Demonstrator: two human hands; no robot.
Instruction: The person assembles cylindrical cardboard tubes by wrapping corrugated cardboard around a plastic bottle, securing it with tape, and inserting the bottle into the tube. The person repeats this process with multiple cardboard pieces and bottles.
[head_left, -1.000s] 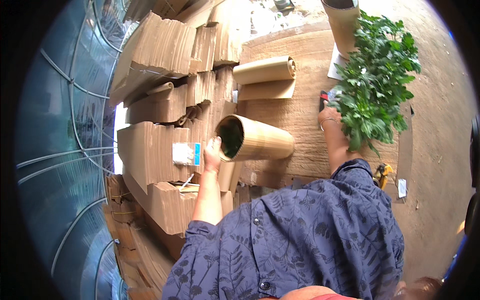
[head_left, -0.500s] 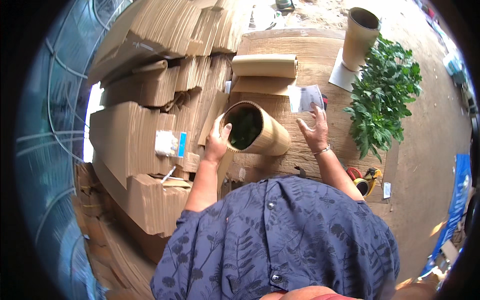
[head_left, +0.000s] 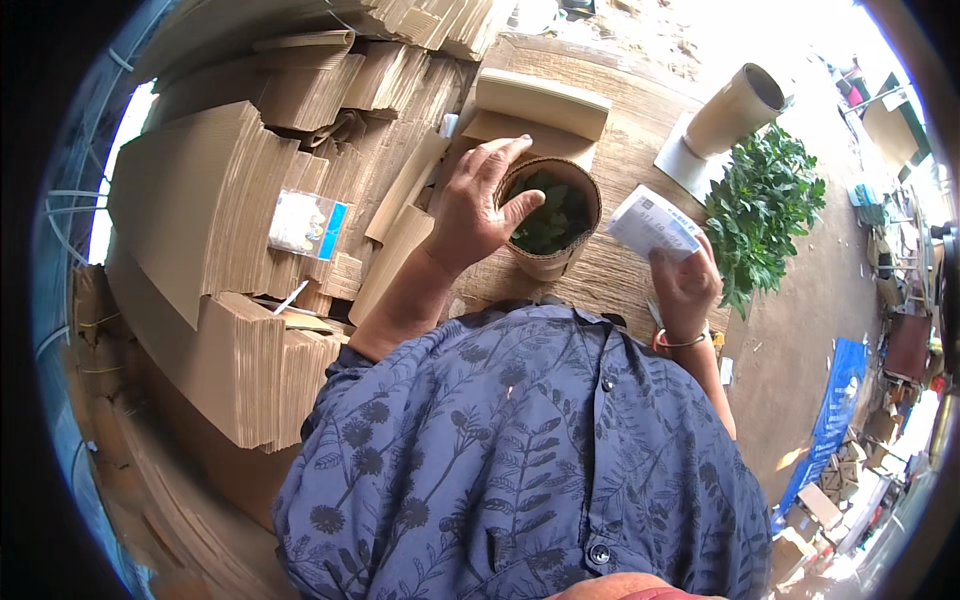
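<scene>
Probably light, bendy & easily creased, the paper slip (head_left: pixel 650 222) is just R of the cardboard tube (head_left: pixel 545 266), w/ the R hand (head_left: pixel 688 287) pinching its edge (prob. best hold), the L hand (head_left: pixel 478 208) wide-fingered at the tube, contact unclear.

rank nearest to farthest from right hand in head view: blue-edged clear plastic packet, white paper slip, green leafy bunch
1. White paper slip: held in the right hand.
2. Green leafy bunch: right side.
3. Blue-edged clear plastic packet: far left, on brown cardboard stack.
</scene>
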